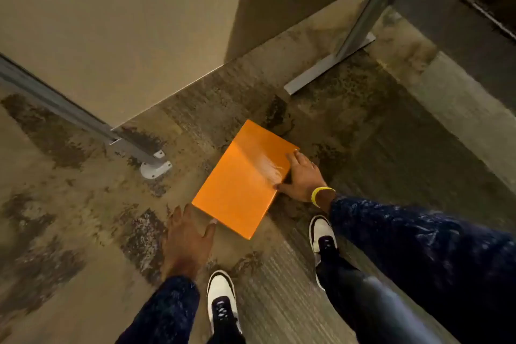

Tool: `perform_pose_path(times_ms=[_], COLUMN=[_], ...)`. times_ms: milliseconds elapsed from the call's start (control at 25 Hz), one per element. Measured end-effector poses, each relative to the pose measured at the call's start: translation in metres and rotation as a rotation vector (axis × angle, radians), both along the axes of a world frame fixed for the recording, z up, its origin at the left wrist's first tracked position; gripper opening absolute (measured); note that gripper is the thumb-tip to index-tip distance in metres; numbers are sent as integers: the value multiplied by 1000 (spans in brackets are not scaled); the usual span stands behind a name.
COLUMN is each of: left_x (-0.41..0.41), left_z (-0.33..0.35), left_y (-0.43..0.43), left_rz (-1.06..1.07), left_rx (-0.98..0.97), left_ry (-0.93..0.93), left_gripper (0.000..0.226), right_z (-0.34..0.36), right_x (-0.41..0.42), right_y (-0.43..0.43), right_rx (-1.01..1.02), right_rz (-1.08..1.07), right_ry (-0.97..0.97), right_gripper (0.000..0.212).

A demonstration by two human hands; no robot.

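On the mottled carpet (83, 204) between two desk legs (131, 145), the orange box (245, 179) lay flat, the right hand (301, 176) spread against its right edge and the left hand (187, 237) open at its near-left corner, holding nothing yet, apparently bracketing it for a lift.

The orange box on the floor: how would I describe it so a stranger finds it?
From the big beige desk panel, look down to the mottled brown carpet in front of it. Between the person's left hand and right hand lies a flat, glossy orange rectangular box, the only orange thing on that dull floor.
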State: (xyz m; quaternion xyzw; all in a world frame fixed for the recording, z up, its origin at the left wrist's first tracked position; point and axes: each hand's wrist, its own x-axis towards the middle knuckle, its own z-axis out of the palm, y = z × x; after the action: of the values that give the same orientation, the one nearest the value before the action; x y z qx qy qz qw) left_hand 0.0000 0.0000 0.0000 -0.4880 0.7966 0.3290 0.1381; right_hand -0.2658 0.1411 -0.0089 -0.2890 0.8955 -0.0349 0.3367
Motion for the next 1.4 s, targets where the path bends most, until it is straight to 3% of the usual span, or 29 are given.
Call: perform_pose_path(times_ms=[320, 400, 520, 600, 640, 720, 840, 1080, 1280, 1400], left_x=[-12, -26, -41, -48, -51, -52, -49, -40, -39, -39], left_z=[-184, -215, -241, -258, -262, -268, -282, -304, -318, -319], left_y=[6, 5, 16, 26, 32, 37, 34, 27, 30, 31], left_rz=[404, 602, 996, 1140, 1172, 1164, 1125, 1060, 1048, 1032], left_rx=[288, 391, 570, 695, 732, 759, 742, 707, 647, 627], left_ry=[-60, -74, 72, 232, 282, 354, 408, 445, 487, 520], left_gripper=[86, 67, 43, 24, 34, 46, 46, 52, 48, 44], right_z=[-163, -192, -220, -237, -244, -256, -268, -284, -288, -293], right_x=[-42, -51, -51, -44, -38, -29, -17, -45, -106, -129], right_y=[-8, -7, -2, 5, 9, 14, 13, 3, -6, -12], right_rx=[-79, -97, -184, -178, -152, -142, -216, -432, -396, -378], right_rz=[-208, -301, -501, -621, -672, -771, -830, -741, -633, -615], right_ry=[-185, -142, -145, -196, -225, -307, -393, -243, -147, -226], right_gripper=[104, 104, 105, 110, 113, 116, 115, 113, 116, 113])
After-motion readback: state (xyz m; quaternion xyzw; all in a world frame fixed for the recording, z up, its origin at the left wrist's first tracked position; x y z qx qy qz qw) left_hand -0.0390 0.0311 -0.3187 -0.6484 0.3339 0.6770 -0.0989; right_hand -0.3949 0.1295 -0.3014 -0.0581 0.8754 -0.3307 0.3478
